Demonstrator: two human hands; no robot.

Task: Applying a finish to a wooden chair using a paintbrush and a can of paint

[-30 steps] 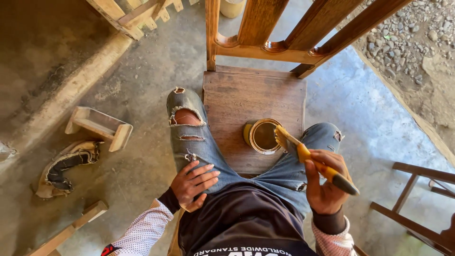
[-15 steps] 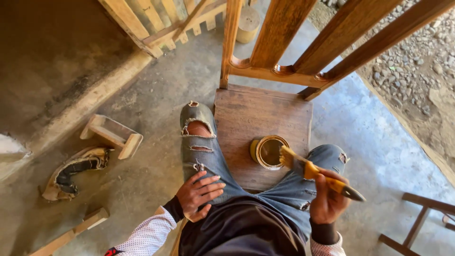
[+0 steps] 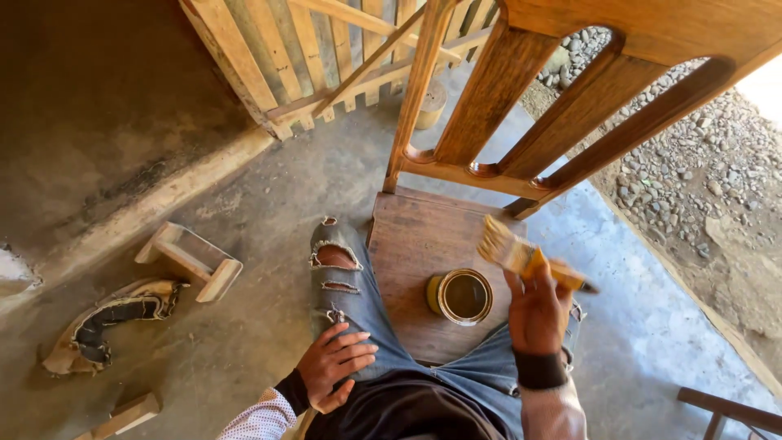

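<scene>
A flat brush (image 3: 521, 259) with pale, splayed bristles, a yellow ferrule and a dark handle is in the right hand (image 3: 536, 314), fingers clenched round the handle, bristles pointing up and left, raised above the chair (image 3: 481, 155) seat. The wrist is bent back, a dark cuff at the forearm. Just below the bristles stands a small round tin (image 3: 460, 297), metal rim and brown liquid inside, on the worn, streaked wooden seat. The chair back is glossy reddish-brown wood with curved slats.

The left hand (image 3: 332, 364) lies palm down on the left thigh of the torn blue jeans (image 3: 346, 293), fingers spread and released, grasping nothing; its sleeve is pale and dotted with a dark cuff.

The floor (image 3: 269, 244) is rough grey concrete. On it to the left sit a small pale wooden frame (image 3: 191, 261) and a curved, frayed piece of dark and tan padding (image 3: 106, 326). A slatted wooden gate (image 3: 309, 57) stands behind, gravel (image 3: 692, 179) to the right
</scene>
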